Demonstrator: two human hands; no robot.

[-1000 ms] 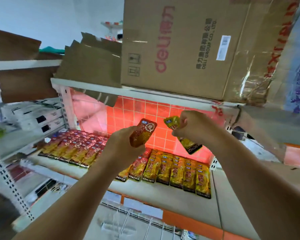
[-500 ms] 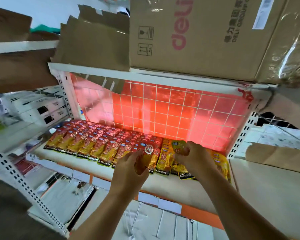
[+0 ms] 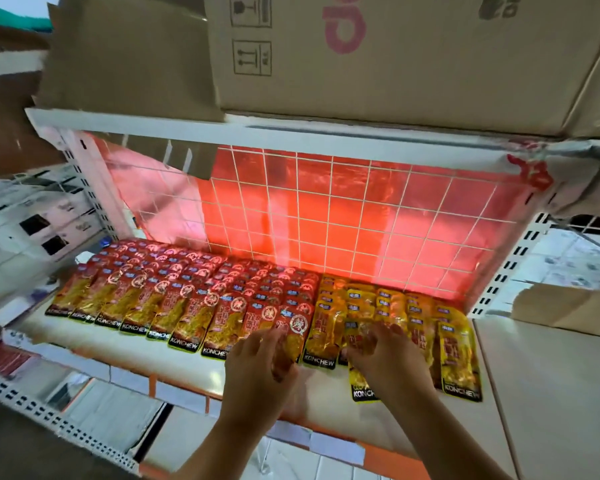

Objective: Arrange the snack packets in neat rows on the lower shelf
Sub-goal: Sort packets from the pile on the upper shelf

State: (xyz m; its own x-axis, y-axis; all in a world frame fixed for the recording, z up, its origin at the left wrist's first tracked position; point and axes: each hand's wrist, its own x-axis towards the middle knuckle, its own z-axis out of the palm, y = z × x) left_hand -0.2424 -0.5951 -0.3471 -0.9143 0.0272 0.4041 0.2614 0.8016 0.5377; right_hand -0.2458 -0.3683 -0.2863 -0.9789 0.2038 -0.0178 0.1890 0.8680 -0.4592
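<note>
Rows of red snack packets (image 3: 174,299) fill the left and middle of the white lower shelf (image 3: 174,362). Rows of yellow snack packets (image 3: 395,306) lie to their right. My left hand (image 3: 260,368) lies on a red packet (image 3: 297,329) at the right end of the red front row, fingers spread flat over it. My right hand (image 3: 385,358) presses down on a yellow packet (image 3: 362,389) in the front yellow row, and that packet sticks out nearer the shelf edge than its neighbours. Both hands cover most of their packets.
A red panel with a white wire grid (image 3: 343,216) backs the shelf. The upper shelf (image 3: 291,133) carries large cardboard boxes (image 3: 395,53) overhanging above. White perforated uprights (image 3: 506,268) stand at both sides. A neighbouring white shelf (image 3: 548,393) lies to the right.
One second ago I held a red packet in my left hand and a yellow one in my right, up in the air. Both hands have come down and laid them in the front rows.
</note>
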